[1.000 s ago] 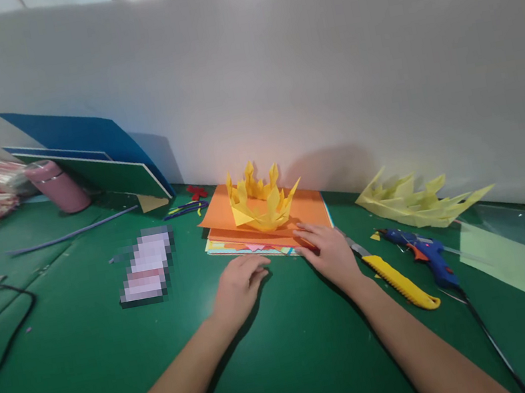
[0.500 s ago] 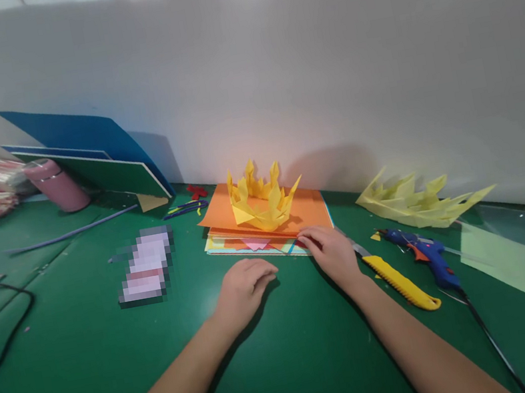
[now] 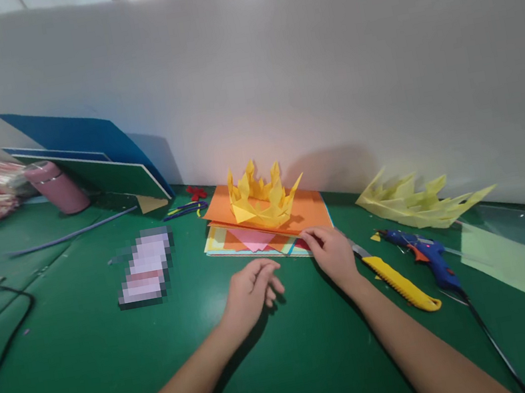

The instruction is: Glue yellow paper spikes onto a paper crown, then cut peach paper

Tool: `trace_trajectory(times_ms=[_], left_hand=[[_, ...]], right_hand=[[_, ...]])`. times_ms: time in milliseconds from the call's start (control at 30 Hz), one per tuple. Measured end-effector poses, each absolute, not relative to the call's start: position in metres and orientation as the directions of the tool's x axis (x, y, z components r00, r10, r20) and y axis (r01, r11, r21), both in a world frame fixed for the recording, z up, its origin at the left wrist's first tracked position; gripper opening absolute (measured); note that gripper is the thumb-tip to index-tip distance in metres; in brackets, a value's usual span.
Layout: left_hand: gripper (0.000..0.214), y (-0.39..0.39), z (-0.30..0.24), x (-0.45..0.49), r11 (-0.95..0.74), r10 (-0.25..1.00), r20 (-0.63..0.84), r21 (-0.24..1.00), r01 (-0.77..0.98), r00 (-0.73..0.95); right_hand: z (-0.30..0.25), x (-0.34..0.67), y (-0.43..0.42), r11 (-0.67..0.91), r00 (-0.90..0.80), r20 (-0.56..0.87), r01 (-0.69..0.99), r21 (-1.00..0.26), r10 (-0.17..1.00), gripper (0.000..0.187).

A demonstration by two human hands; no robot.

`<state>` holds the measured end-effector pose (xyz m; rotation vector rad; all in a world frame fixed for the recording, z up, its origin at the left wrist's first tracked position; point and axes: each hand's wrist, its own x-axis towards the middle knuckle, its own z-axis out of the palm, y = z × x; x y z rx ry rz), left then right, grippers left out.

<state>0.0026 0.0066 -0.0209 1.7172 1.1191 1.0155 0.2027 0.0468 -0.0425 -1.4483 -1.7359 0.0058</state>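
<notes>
A stack of coloured paper sheets [image 3: 244, 240] lies on the green table, orange sheet [image 3: 308, 209] on top. On the orange sheet stands a spiky yellow folded-paper piece [image 3: 263, 198]. My right hand [image 3: 333, 253] pinches the near right corner of the top sheets and lifts them, so pink and orange sheets below show. My left hand [image 3: 251, 291] hovers just in front of the stack with loosely curled fingers, holding nothing.
A yellow utility knife [image 3: 399, 282] and a blue glue gun [image 3: 425, 256] lie right of my right hand. Pale yellow folded paper [image 3: 415, 200] sits by the white wall. Blue and green boards [image 3: 98, 161], a pink cup [image 3: 57, 185], scissors [image 3: 186, 208] and a black cable [image 3: 6, 330] are at left.
My right hand has taken the corner of the top sheets and raised them, baring the sheets below. My left hand has come off the table and drawn back slightly.
</notes>
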Motion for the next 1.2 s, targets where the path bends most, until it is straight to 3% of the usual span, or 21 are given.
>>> trace_trajectory(times_ms=[100,300,433,533,667,800,1000,1033,1100,1133,1200], left_hand=[[0.022,0.008,-0.019,0.004,-0.001,0.981,-0.025,0.991,0.132,0.195],[0.012,0.025,-0.002,0.004,0.223,0.971,-0.209,0.967,-0.121,0.117],[0.015,0.039,0.010,0.012,0.432,0.893,-0.398,0.888,-0.155,0.210],[0.025,0.049,0.013,0.019,0.470,0.879,-0.445,0.868,-0.160,0.171],[0.029,0.059,0.009,0.022,0.456,0.888,-0.446,0.884,-0.101,0.112],[0.029,0.064,0.008,0.021,0.391,0.916,-0.395,0.918,0.070,0.061],[0.010,0.064,0.015,-0.006,0.107,0.992,-0.068,0.906,0.410,-0.108],[0.009,0.062,0.014,-0.011,0.058,0.991,0.010,0.869,0.492,-0.134],[0.023,0.059,0.009,-0.020,-0.078,0.957,0.282,0.488,0.869,-0.072],[0.031,0.057,0.006,-0.023,-0.087,0.950,0.312,0.315,0.945,-0.016],[0.039,0.053,0.000,-0.025,-0.090,0.952,0.302,0.115,0.989,0.051]], right_hand=[[-0.042,0.203,0.047,0.319,0.054,0.596,0.803,-0.503,0.801,0.041],[-0.042,0.202,0.047,0.315,0.075,0.613,0.805,-0.503,0.787,0.040],[-0.041,0.201,0.046,0.318,0.084,0.632,0.809,-0.495,0.771,0.038],[-0.040,0.202,0.046,0.319,0.091,0.645,0.811,-0.490,0.759,0.037],[-0.040,0.201,0.045,0.325,0.093,0.652,0.809,-0.490,0.752,0.038],[-0.040,0.201,0.045,0.337,0.092,0.659,0.802,-0.493,0.746,0.038],[-0.041,0.201,0.046,0.338,0.107,0.670,0.799,-0.498,0.735,0.039],[-0.041,0.201,0.046,0.338,0.108,0.671,0.799,-0.498,0.734,0.039],[-0.041,0.201,0.046,0.338,0.109,0.671,0.798,-0.500,0.733,0.039],[-0.041,0.201,0.046,0.339,0.110,0.671,0.797,-0.500,0.733,0.039],[-0.041,0.201,0.046,0.340,0.110,0.672,0.796,-0.501,0.732,0.039]])
